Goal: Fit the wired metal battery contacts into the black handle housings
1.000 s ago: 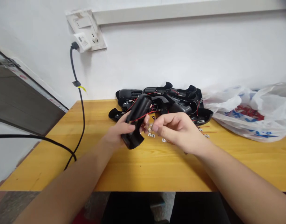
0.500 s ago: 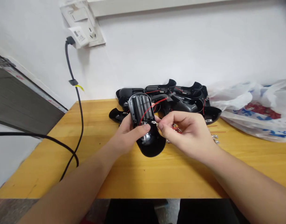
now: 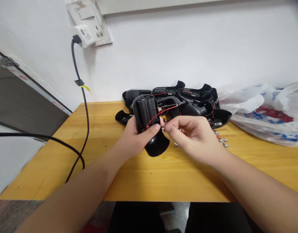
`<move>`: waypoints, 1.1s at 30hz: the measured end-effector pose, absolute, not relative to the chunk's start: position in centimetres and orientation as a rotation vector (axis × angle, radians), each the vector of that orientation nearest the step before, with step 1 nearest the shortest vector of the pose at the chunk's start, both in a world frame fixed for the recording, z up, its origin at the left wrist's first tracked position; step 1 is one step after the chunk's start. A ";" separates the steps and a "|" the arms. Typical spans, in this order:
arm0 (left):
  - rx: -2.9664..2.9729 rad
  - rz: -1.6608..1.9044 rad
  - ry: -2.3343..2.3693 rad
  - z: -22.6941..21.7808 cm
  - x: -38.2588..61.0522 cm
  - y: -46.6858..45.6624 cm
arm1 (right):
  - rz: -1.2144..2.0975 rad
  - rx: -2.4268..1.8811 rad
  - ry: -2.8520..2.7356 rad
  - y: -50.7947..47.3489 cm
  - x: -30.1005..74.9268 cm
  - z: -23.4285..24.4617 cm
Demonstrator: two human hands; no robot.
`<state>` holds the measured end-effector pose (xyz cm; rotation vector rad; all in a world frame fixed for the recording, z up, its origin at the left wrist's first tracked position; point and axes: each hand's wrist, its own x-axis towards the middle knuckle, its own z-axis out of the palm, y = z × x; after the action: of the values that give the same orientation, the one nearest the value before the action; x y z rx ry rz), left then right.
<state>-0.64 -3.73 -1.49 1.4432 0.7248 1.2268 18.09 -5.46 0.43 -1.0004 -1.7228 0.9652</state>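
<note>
Above the counter, mid-front: your left hand grips one black shell, fingers wrapped round its back and thumb across the open face. Its long axis runs away from you, wide end nearest. Your right hand sits just right of it, fingers pinched narrow on one small metal tab at the end of a red wire, beside the shell's right edge. Behind: one pile of like shells, count unclear. Loose tabs: at least four. One bag.
</note>
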 end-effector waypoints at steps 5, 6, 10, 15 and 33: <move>1.574 1.214 0.886 -1.7 -0.5 -3.8 | 0.949 -1.089 -1.782 -5.3 17.9 0.4; 1.585 1.217 0.899 -1.8 -0.4 -3.7 | 0.931 -1.099 -1.794 -5.3 18.0 0.4; 1.642 1.264 0.896 -2.0 -0.3 -3.7 | 0.909 -1.117 -1.763 -5.3 18.1 0.5; 1.667 1.282 0.902 -1.6 -0.4 -3.7 | 0.964 -1.086 -1.660 -5.3 18.2 0.4; 1.723 1.181 0.888 -1.1 0.6 -4.5 | 1.130 -1.070 -1.593 -5.7 17.7 1.0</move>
<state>0.61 -4.48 -1.09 1.7227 0.8878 1.1805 17.68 -5.75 0.98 -1.0700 -1.5933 1.1302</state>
